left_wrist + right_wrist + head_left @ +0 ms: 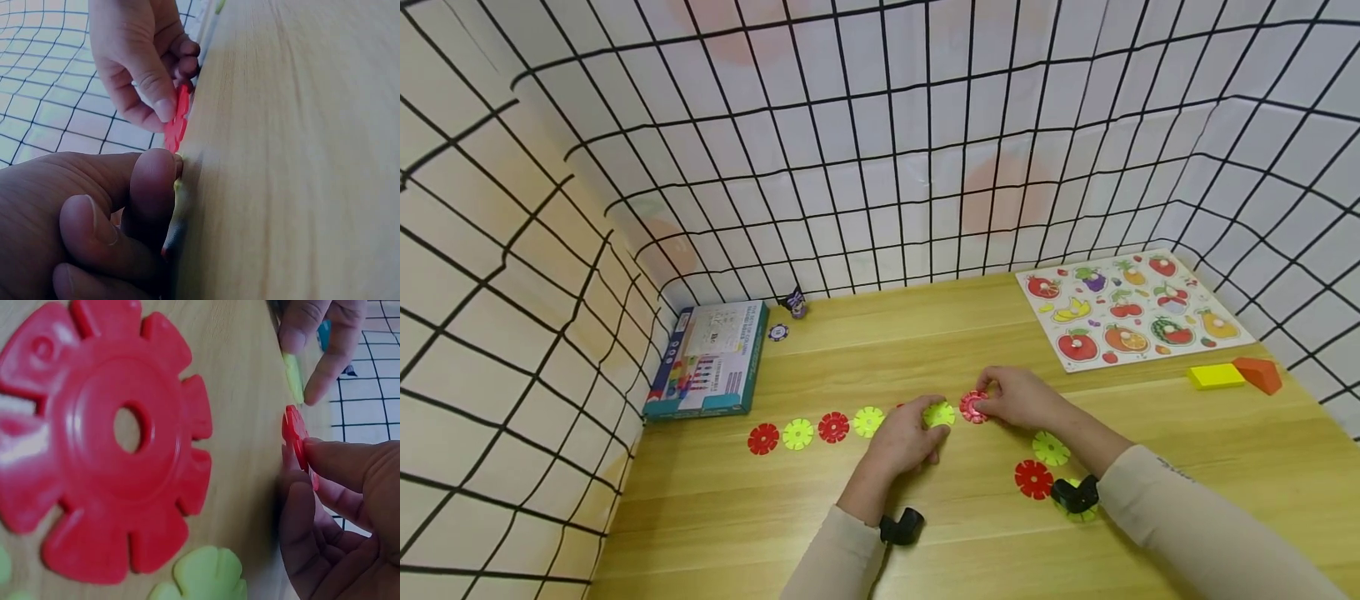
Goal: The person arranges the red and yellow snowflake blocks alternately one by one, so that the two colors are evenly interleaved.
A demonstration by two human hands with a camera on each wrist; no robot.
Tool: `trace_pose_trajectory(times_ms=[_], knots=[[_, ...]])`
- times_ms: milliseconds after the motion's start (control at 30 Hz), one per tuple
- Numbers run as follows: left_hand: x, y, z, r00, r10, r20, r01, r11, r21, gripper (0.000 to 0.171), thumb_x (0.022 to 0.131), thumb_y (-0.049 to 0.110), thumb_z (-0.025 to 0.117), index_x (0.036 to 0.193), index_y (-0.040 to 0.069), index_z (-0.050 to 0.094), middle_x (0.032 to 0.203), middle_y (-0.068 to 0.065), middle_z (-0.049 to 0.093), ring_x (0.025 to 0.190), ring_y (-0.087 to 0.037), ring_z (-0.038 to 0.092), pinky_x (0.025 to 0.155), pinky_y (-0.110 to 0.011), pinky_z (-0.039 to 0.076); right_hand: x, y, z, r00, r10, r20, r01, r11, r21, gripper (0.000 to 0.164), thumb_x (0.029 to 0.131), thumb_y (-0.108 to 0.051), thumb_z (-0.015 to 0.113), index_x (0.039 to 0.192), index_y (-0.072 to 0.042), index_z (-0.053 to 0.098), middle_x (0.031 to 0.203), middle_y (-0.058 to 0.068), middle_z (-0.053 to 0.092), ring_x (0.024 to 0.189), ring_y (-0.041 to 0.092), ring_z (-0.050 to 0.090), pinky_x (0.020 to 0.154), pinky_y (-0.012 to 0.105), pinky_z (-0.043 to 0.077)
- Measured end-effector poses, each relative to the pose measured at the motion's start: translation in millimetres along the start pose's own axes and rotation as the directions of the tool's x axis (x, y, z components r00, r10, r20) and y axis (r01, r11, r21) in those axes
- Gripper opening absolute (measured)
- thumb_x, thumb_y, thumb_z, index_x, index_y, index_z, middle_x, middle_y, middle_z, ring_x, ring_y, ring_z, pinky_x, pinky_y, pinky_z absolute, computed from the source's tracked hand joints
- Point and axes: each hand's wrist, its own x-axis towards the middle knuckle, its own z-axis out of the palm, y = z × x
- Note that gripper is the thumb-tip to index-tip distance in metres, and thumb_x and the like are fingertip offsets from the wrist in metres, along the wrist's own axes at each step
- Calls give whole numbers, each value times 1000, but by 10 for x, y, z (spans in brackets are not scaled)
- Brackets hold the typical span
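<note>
Black wire mesh (929, 167) stands along the back edge of the wooden table (715, 517). Toward the back right corner lies a fruit board (1112, 310), toward the back left a box (707, 358). Midway between the side edges, the left hand (901, 437) and the right hand (1018, 398) face each other, well in from the back edge.

The right thumb and fingertips pinch a red disc (968, 410) by its right side, so it lies leftward of them, at the right end of a row of discs (798, 434) that starts below the box. Left thumb and finger bracket the near and far rims of a yellow disc (938, 414), just left of the red one. Being round, neither has a long axis; what counts, in my judgement, is the slim side-by-side spacing of their rims. Whether these touch, or the red disc rests on the wood, I cannot tell. The right hand is the nearer to a loose yellow disc (1050, 448) and a loose red disc (1033, 480) beside its forearm.
</note>
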Motion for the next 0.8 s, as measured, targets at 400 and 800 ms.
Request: trace_pose_trajectory(times_ms=[400,800], knots=[[4,-5,-5,1000,-9,2,9,1000,-1,46,87,29,65,131,30,49,48,1,57,34,-16,48,35,-31,42,-16,29,57,999,-44,-30,43,999,-23,20,82,-31,70,89,-17,58,62,0,50,53,15,45,50,29,37],[-9,1,-5,1000,4,2,-4,1000,0,48,87,29,65,132,30,48,49,0,58,34,-17,48,35,-31,42,-306,278,-43,997,-38,-61,41,998,48,24,86,-36,64,102,-19,60,70,0,50,60,15,46,53,29,38]])
